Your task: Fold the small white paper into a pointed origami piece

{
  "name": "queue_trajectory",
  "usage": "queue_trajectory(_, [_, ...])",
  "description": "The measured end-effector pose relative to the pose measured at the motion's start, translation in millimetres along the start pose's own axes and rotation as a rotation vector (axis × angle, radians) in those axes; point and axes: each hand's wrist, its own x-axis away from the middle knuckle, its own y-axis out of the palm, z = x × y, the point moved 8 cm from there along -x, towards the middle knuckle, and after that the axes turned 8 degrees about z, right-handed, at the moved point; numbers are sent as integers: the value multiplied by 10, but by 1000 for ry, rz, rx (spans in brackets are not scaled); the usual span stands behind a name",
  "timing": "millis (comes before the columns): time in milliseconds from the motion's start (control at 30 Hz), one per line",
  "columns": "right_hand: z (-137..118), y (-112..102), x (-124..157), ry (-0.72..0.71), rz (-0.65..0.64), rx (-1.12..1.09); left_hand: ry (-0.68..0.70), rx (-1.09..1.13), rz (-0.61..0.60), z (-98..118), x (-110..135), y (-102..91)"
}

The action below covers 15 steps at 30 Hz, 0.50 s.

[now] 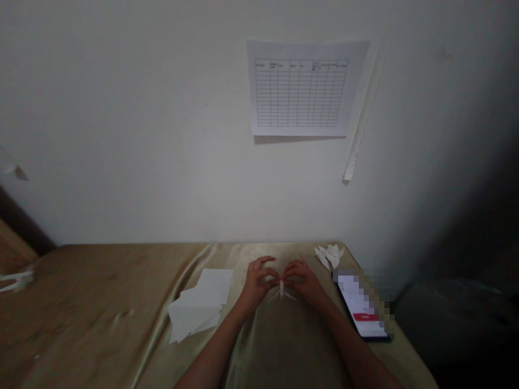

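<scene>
Between my two hands is a small folded white paper figure (281, 290), with a narrow middle and thin points spreading to both sides. My left hand (258, 278) pinches its top from the left with thumb and forefinger. From the right, my right hand (302, 279) pinches the same spot, so the fingertips of both hands nearly meet. The other fingers of each hand are curled loosely. Left of my left forearm lies a fanned stack of white paper sheets (203, 302). Beyond my right hand sits a cluster of folded white paper pieces (330, 255).
A tablet or large phone (360, 305) with a lit, partly pixelated screen lies right of my right forearm. Shiny tan cloth (121, 302) covers the table. On the wall behind hangs a printed table sheet (302, 92). White paper scraps (18, 280) lie at the far left.
</scene>
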Motion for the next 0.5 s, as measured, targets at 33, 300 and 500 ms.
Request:
queue_trajectory(33, [-9, 4, 4, 0, -6, -1, 0, 7, -5, 4, 1, 0])
queue_trajectory(300, [-95, 68, 30, -77, -44, 49, -5, 55, -27, 60, 6, 23])
queue_trajectory(500, [-123, 156, 88, -153, -47, 122, 12, 45, -26, 97, 28, 32])
